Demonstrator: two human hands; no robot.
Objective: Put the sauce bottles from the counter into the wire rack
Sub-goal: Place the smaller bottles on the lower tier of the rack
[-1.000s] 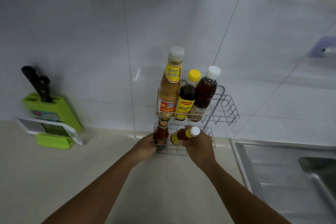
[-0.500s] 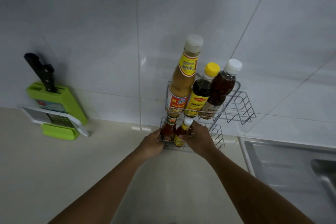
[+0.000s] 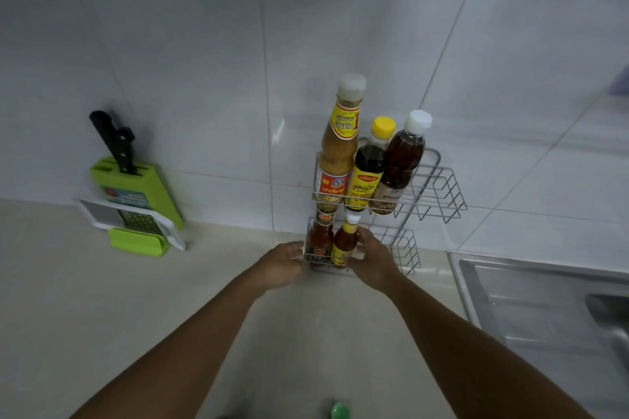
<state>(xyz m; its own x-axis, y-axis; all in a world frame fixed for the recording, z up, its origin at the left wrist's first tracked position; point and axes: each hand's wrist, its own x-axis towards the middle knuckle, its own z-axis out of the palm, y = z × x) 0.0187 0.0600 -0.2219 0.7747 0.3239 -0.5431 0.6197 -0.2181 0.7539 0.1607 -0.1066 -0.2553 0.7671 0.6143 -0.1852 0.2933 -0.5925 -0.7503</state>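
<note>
A two-tier wire rack [image 3: 439, 190] stands against the tiled wall. Its upper tier holds a tall tan sauce bottle [image 3: 340, 150], a dark bottle with a yellow cap [image 3: 369, 167] and a brown bottle with a white cap [image 3: 401, 160]. In the lower tier a red sauce bottle [image 3: 319, 240] stands upright beside a small orange bottle with a white cap [image 3: 344, 240]. My right hand [image 3: 372, 260] is wrapped around the small orange bottle. My left hand [image 3: 282, 264] rests at the rack's left front corner, fingers touching the wire.
A green knife block with a black-handled knife [image 3: 136, 187] and a white grater [image 3: 136, 221] stand at the left by the wall. A steel sink [image 3: 544, 309] lies at the right. A green cap [image 3: 340, 411] shows at the bottom edge. Beige counter [image 3: 102, 316] spreads in front.
The small orange bottle went from tilted in front of the rack to upright in the lower tier beside the red bottle. My right hand followed it in; my left hand stayed at the rack.
</note>
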